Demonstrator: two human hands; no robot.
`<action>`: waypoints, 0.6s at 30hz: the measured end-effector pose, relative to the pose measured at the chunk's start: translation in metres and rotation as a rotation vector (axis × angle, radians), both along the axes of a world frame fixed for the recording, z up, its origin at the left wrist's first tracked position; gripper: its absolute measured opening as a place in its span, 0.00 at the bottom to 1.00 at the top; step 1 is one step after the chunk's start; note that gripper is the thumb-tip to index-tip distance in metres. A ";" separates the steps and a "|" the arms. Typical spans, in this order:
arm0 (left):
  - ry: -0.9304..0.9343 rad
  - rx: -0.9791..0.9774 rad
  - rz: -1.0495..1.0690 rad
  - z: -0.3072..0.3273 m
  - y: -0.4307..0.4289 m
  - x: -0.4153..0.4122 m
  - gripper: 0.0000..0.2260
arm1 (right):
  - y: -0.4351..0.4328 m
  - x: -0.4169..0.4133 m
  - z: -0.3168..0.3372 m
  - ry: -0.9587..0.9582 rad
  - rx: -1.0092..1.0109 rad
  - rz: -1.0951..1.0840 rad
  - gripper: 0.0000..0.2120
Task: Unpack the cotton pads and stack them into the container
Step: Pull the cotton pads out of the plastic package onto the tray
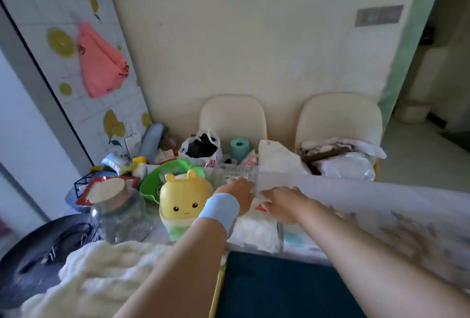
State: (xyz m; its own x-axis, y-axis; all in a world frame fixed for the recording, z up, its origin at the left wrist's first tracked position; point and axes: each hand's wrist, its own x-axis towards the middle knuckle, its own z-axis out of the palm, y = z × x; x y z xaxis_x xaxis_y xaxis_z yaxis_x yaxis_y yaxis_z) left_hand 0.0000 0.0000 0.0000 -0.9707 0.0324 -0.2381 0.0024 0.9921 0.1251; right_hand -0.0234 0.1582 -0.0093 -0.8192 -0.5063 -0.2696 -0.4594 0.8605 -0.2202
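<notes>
We judge task early: cotton pads point(255, 231) look packed, right of yellow jar point(184, 198). Left hand point(240, 194), right hand point(282, 202) close together by clear container point(235, 174) behind jar; grip we cannot tell.

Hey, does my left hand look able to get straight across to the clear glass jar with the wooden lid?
Probably not straight across: the yellow bunny-eared plastic container stands between the left hand and the clear glass jar. Lifting over that container looks free, since nothing shows above it.

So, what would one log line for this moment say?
left hand at clear container | right hand beside it, grip unclear | cotton pad pack on table, below wrists
</notes>
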 end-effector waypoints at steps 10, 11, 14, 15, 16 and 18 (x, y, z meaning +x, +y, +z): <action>0.052 -0.022 -0.004 -0.034 -0.008 0.025 0.29 | 0.011 0.050 -0.027 0.232 -0.206 0.087 0.16; 0.056 -0.021 0.002 -0.035 -0.007 0.031 0.30 | 0.013 0.057 -0.025 0.248 -0.224 0.065 0.15; 0.104 -0.038 -0.001 -0.033 -0.005 0.053 0.31 | 0.022 0.077 -0.022 0.289 -0.293 0.006 0.16; 0.137 -0.064 -0.024 -0.030 -0.004 0.060 0.32 | 0.024 0.080 -0.021 0.298 -0.314 -0.004 0.17; 0.175 -0.096 -0.048 -0.028 -0.002 0.067 0.33 | 0.026 0.083 -0.018 0.322 -0.329 -0.002 0.19; 0.272 -0.175 -0.099 -0.022 0.000 0.082 0.32 | 0.028 0.087 -0.010 0.384 -0.303 0.002 0.23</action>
